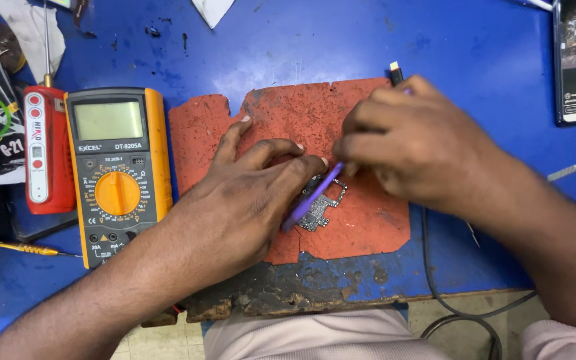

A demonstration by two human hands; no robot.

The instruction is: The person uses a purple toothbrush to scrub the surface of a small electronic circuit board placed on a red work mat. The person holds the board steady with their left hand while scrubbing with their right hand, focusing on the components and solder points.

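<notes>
Left hand (248,200) presses flat, fingers spread, pinning the small circuit board (320,203) on the red mat (361,227). Right hand (415,143) grips a purple tool (311,197) against it. Work looks midway. Multimeter (118,173) idle beyond on bench (368,40).

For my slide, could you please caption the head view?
Left hand steadies circuit board on red mat; right hand holds purple tool.
</notes>
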